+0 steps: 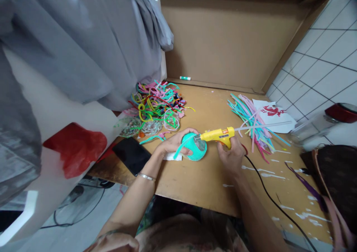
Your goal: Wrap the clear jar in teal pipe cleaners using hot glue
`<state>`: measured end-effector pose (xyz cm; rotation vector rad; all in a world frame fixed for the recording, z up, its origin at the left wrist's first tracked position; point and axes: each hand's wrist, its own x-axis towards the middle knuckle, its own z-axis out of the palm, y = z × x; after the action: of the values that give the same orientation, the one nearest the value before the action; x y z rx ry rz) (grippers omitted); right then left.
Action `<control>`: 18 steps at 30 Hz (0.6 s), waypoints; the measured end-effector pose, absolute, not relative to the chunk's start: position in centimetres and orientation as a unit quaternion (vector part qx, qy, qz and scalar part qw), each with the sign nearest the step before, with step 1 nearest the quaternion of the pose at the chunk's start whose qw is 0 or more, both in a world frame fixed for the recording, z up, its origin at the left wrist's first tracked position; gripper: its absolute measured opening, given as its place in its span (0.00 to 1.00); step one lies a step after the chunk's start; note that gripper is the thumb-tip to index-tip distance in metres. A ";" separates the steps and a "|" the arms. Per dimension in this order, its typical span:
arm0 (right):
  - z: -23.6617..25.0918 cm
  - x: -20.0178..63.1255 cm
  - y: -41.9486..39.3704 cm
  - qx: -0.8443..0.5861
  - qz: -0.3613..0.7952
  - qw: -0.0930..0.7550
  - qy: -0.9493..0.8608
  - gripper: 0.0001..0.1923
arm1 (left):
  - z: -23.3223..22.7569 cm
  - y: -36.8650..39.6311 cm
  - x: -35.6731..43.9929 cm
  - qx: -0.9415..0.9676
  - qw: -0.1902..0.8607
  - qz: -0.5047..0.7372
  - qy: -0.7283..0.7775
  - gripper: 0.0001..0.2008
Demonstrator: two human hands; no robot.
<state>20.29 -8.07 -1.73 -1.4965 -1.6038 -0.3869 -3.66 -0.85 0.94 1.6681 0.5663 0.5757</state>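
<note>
My left hand (173, 143) is wrapped around a round form covered in turquoise pipe cleaner (193, 151), with a clear patch showing on its upper right. A loose turquoise end sticks out toward the lower left, by my thumb. In my right hand (232, 155) is a yellow hot glue gun (219, 134). Its nozzle meets the form near the clear patch; whether glue is coming out I cannot tell. A long translucent glue stick (263, 126) juts from the gun's rear. Under the left hand lies a small white piece (174, 156), partly hidden.
Left of my hands are a black phone (131, 156) and a tangled heap of coloured pipe cleaners (156, 99). Straight pipe cleaners (253, 121) lie to the right. A black cord (275, 203) runs past dried glue drips toward a brown bag (331, 177). Cardboard (223, 40) stands behind.
</note>
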 end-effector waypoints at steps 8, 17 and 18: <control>-1.7 20.2 -8.1 -0.601 -0.170 0.430 -0.652 0.07 | 1.3 -1.0 -3.6 0.721 0.596 0.246 0.253 0.37; -1.9 20.4 -8.0 -0.594 -0.168 0.446 -0.648 0.08 | 0.4 -0.7 -3.6 0.717 0.600 0.258 0.242 0.38; -1.9 20.5 -8.0 -0.593 -0.164 0.449 -0.648 0.08 | 0.4 -0.7 -3.6 0.717 0.601 0.258 0.241 0.38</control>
<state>20.48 -7.98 -1.87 -1.4671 -1.6034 -0.4056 -3.57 -0.68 0.41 1.6620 0.5584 0.5982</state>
